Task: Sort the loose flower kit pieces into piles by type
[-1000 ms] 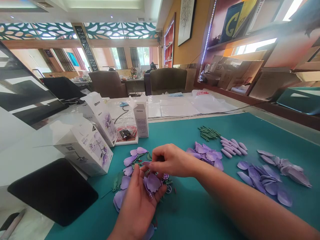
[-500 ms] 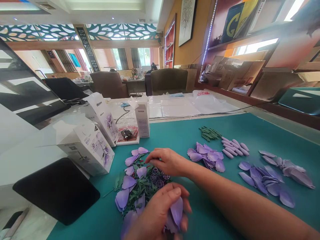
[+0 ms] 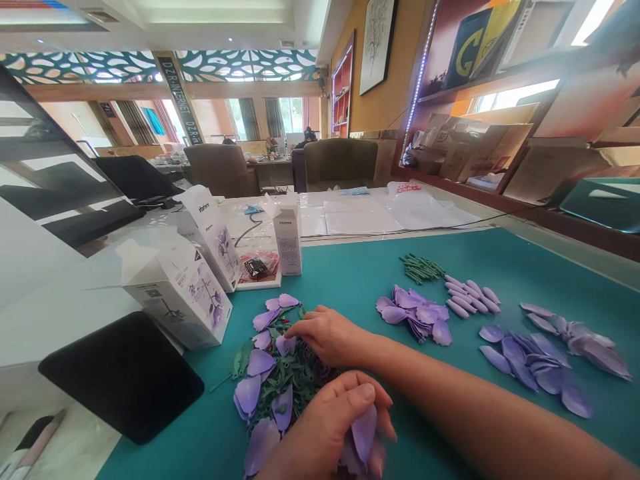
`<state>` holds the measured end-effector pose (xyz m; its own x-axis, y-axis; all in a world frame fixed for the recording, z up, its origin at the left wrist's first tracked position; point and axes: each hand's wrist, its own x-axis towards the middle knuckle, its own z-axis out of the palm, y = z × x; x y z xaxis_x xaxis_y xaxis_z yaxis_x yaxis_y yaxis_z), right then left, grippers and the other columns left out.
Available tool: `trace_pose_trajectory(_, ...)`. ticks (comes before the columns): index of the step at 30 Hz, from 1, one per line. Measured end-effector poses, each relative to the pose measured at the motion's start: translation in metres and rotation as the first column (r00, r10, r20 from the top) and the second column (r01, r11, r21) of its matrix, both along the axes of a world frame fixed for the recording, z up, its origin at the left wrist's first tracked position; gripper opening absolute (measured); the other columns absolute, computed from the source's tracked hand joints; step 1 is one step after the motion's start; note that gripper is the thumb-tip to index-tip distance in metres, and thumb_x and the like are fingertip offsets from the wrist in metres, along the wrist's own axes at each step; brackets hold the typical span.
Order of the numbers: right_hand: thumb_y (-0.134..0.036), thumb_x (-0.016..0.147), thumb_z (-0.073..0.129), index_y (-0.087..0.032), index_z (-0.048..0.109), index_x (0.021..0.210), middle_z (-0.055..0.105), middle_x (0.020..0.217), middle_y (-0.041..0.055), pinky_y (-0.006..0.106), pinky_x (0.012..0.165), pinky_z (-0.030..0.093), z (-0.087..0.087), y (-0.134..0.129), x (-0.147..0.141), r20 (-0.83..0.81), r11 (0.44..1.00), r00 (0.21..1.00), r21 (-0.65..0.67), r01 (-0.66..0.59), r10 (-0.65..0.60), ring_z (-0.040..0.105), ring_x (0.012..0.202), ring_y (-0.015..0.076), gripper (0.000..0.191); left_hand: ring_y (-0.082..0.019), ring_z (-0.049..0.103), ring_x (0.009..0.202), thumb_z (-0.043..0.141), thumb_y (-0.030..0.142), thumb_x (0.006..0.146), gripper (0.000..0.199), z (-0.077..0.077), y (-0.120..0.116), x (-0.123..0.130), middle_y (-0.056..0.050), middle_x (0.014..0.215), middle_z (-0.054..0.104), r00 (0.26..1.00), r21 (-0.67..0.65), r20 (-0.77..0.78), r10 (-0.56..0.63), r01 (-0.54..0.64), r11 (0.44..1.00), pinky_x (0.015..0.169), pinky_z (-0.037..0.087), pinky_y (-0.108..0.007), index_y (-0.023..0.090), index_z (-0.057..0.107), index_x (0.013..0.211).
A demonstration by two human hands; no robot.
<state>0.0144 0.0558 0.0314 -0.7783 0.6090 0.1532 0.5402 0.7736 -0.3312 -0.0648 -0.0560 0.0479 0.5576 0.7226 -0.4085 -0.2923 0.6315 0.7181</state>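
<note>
At the bottom centre, my left hand (image 3: pixel 336 423) is curled around several purple plastic petals (image 3: pixel 364 433). My right hand (image 3: pixel 327 335) reaches in over a mixed pile of green leaf-like plastic parts (image 3: pixel 287 373) and loose purple petals. Its fingertips are pinched at a small purple petal (image 3: pixel 285 345) on top of the pile. Dark purple openwork pieces in the pile are mostly covered by this hand. More petals (image 3: pixel 261 363) lie along the pile's left side.
Sorted on the green mat (image 3: pixel 345 263) are a petal pile (image 3: pixel 415 312), green stems (image 3: pixel 421 268), lilac pods (image 3: pixel 470 298), rounded petals (image 3: pixel 535 363) and pale petals (image 3: pixel 595 343). White boxes (image 3: pixel 187 293) and a black tablet-like slab (image 3: pixel 123 377) stand left.
My right hand has come down and slightly left, onto the small petal in the pile. My left hand, still holding petals, has shifted a little right in view.
</note>
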Motion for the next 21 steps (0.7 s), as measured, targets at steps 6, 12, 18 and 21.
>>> trace_pose_trajectory(6, -0.01, 0.088, 0.042, -0.021, 0.068, 0.11, 0.067, 0.099, 0.0073, 0.033, 0.083, 0.041, -0.005, 0.001, -0.003, -0.01, 0.999, 1.0, -0.037, -0.006, 0.006, 0.057, 0.088, 0.0192, 0.036, -0.006, 0.047, 0.041, 0.05, 0.033, 0.084, 0.016, -0.001, 0.0, 0.001, 0.0, 0.066, 0.058, 0.999, 0.009, 0.023, 0.022, -0.023, 1.0, 0.032, 0.029, -0.015, 0.018, 0.055, 0.081)
trace_pose_trajectory(12, -0.007, 0.084, 0.049, -0.016, 0.07, 0.102, 0.069, 0.098, 0.0074, 0.03, 0.086, 0.043, -0.004, 0.001, -0.005, -0.162, 0.999, 0.986, -0.049, 0.021, -0.028, 0.059, 0.093, 0.0174, 0.029, -0.007, 0.049, 0.044, 0.049, 0.032, 0.085, 0.016, 0.001, 0.002, 0.0, 0.0, 0.07, 0.058, 0.999, -0.007, 0.002, 0.034, -0.034, 0.999, 0.032, 0.032, -0.014, 0.018, 0.056, 0.082)
trace_pose_trajectory(18, -0.021, 0.091, 0.05, -0.017, 0.069, 0.092, 0.068, 0.093, 0.008, 0.03, 0.08, 0.043, 0.004, 0.001, 0.0, -0.325, 0.976, 0.945, 0.191, 0.106, -0.04, 0.057, 0.085, 0.0175, 0.019, -0.007, 0.048, 0.044, 0.047, 0.034, 0.087, 0.019, 0.0, 0.001, 0.001, -0.001, 0.07, 0.058, 0.997, 0.006, 0.027, 0.076, -0.076, 0.997, 0.032, 0.033, -0.015, 0.018, 0.056, 0.081)
trace_pose_trajectory(21, -0.018, 0.089, 0.05, -0.017, 0.065, 0.085, 0.065, 0.085, 0.006, 0.027, 0.072, 0.042, 0.005, 0.004, 0.005, -0.382, 0.961, 0.921, 0.217, 0.17, -0.077, 0.055, 0.078, 0.0156, 0.016, -0.008, 0.049, 0.045, 0.05, 0.036, 0.085, 0.019, -0.001, 0.0, 0.001, -0.001, 0.07, 0.058, 0.996, 0.01, 0.036, 0.084, -0.085, 0.996, 0.033, 0.034, -0.016, 0.018, 0.056, 0.081)
